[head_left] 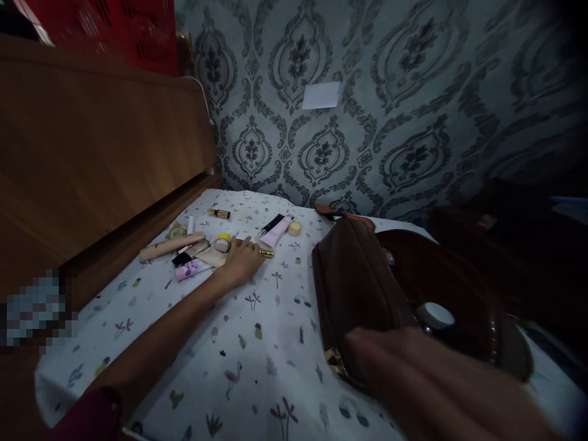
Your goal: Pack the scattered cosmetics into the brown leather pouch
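Note:
My left hand reaches far out over a bed sheet printed with small flowers, its fingers curled down on a small gold-coloured piece among scattered cosmetics. Close to it lie a yellow-capped jar, a pink tube, a long beige tube and a pink flat pack. My right hand rests on the near edge of an open brown leather bag; its fingers are blurred. A white round lid shows inside the bag.
A wooden headboard runs along the left. Patterned grey wallpaper backs the bed, with a white paper stuck to it. More items lie further back: a gold lipstick, a small round tin. Dark furniture stands at right.

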`<state>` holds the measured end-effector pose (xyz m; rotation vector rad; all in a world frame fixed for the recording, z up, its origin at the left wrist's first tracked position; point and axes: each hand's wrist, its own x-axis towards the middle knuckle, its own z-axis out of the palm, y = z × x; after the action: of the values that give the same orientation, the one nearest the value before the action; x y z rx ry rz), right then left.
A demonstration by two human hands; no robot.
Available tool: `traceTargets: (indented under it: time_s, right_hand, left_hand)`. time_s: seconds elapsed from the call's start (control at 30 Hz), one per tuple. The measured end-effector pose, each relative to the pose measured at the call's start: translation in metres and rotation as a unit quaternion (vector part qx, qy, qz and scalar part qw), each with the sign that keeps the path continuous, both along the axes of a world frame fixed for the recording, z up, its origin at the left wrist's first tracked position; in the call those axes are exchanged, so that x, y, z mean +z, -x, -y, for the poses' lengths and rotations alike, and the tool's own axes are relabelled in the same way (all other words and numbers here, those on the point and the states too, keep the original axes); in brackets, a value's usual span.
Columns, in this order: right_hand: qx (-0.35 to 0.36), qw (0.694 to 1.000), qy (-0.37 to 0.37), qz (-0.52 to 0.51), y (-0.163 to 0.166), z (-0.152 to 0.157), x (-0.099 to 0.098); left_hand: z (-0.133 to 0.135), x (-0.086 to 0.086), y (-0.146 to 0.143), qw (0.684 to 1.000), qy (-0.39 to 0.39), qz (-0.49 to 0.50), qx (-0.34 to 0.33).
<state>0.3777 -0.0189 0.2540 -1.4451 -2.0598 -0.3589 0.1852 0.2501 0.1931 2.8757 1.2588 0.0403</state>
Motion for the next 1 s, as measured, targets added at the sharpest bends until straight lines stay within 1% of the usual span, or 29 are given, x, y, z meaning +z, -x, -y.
traceTargets:
  time_s: [0.07,0.13,0.17,0.2,0.23,0.27,0.3,0.33,0.37,0.4,0.43,0.47,0.5,0.53,0.57,0.6,0.63,0.7,0.77,0.8,0.87,0.93,1.0]
  right_hand:
    - [0.103,0.993,0.030,0.050,0.031,-0.014,-0.009]
    - [0.106,0.993,0.034,0.036,0.055,-0.035,-0.019]
    - [0.091,0.994,0.058,0.004,0.063,-0.048,-0.025]
    - [0.068,0.993,0.087,-0.052,0.070,-0.060,-0.031]
    - [0.049,0.983,0.124,-0.125,0.075,-0.073,-0.039]
    - [0.030,0.963,0.166,-0.212,0.078,-0.086,-0.048]
    - [0.009,0.930,0.206,-0.306,0.081,-0.098,-0.057]
    - [-0.009,0.881,0.244,-0.405,0.082,-0.108,-0.067]
    - [-0.027,0.819,0.271,-0.504,0.083,-0.118,-0.076]
    - [-0.037,0.755,0.280,-0.591,0.084,-0.126,-0.085]
    - [-0.042,0.698,0.277,-0.659,0.085,-0.132,-0.093]
    - [-0.040,0.652,0.266,-0.708,0.086,-0.135,-0.100]
    - [-0.034,0.620,0.251,-0.743,0.087,-0.137,-0.105]
    - [-0.027,0.598,0.233,-0.767,0.088,-0.138,-0.110]
    - [-0.019,0.583,0.217,-0.783,0.089,-0.137,-0.112]
    - [-0.009,0.572,0.204,-0.794,0.090,-0.135,-0.114]
    - [0.000,0.565,0.193,-0.802,0.091,-0.133,-0.115]
    - [0.019,0.558,0.186,-0.808,0.093,-0.129,-0.114]
    - [0.034,0.562,0.190,-0.804,0.094,-0.127,-0.114]
    - [0.038,0.566,0.192,-0.801,0.095,-0.126,-0.114]
    - [0.036,0.574,0.195,-0.794,0.095,-0.126,-0.113]
    - [0.033,0.587,0.199,-0.784,0.094,-0.125,-0.112]
    - [0.037,0.608,0.205,-0.766,0.094,-0.124,-0.110]
  left_hand:
    - [0.003,0.005,0.000,1.000,-0.012,0.013,-0.006]
    - [0.005,0.008,0.000,1.000,-0.021,0.022,-0.004]
    - [0.006,0.009,0.000,0.999,-0.022,0.024,-0.004]
    - [0.006,0.008,0.000,0.999,-0.023,0.024,-0.005]
    - [0.006,0.007,0.000,0.999,-0.022,0.023,-0.006]
    - [0.006,0.006,0.000,0.999,-0.021,0.022,-0.009]
    - [0.007,0.005,0.000,1.000,-0.019,0.023,-0.011]
    - [0.008,0.005,0.000,0.999,-0.017,0.024,-0.013]
    - [0.010,0.005,0.000,0.999,-0.014,0.027,-0.015]
    - [0.012,0.006,0.000,0.999,-0.010,0.031,-0.019]
    - [0.015,0.008,-0.001,0.999,-0.005,0.036,-0.023]
    - [0.018,0.009,-0.001,0.999,-0.003,0.038,-0.027]
    - [0.022,0.009,-0.002,0.998,0.005,0.046,-0.030]
    - [0.027,0.009,-0.003,0.997,0.026,0.066,-0.031]
    - [0.032,0.007,-0.003,0.992,0.065,0.103,-0.031]
    - [0.037,0.003,-0.004,0.980,0.116,0.158,-0.031]
    - [0.043,-0.001,-0.004,0.958,0.175,0.225,-0.033]
    - [0.053,-0.013,-0.002,0.885,0.295,0.358,-0.039]
    - [0.062,-0.024,0.001,0.817,0.373,0.438,-0.041]
    - [0.065,-0.028,0.003,0.793,0.398,0.460,-0.039]
    - [0.068,-0.032,0.006,0.761,0.430,0.485,-0.036]
    - [0.069,-0.033,0.010,0.743,0.441,0.503,-0.031]
    - [0.067,-0.032,0.012,0.729,0.447,0.518,-0.023]
